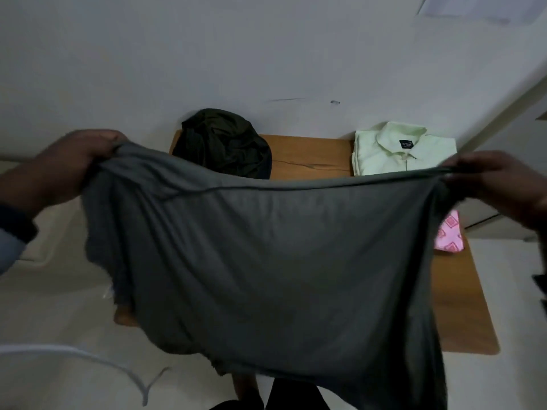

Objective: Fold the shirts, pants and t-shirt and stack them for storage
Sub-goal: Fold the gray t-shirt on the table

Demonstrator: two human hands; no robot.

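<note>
Grey garment [266, 247] hangs above the tabletop [310, 155], long edge running nine to three o'clock, left hand [68, 170] and right hand [497, 184] each gripping a corner, equally near.

table [310, 155] mostly hidden, pink cloth [450, 235] half-covered

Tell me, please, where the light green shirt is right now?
The green shirt lies folded at the table's far right corner, right of the dark bundle.
</note>
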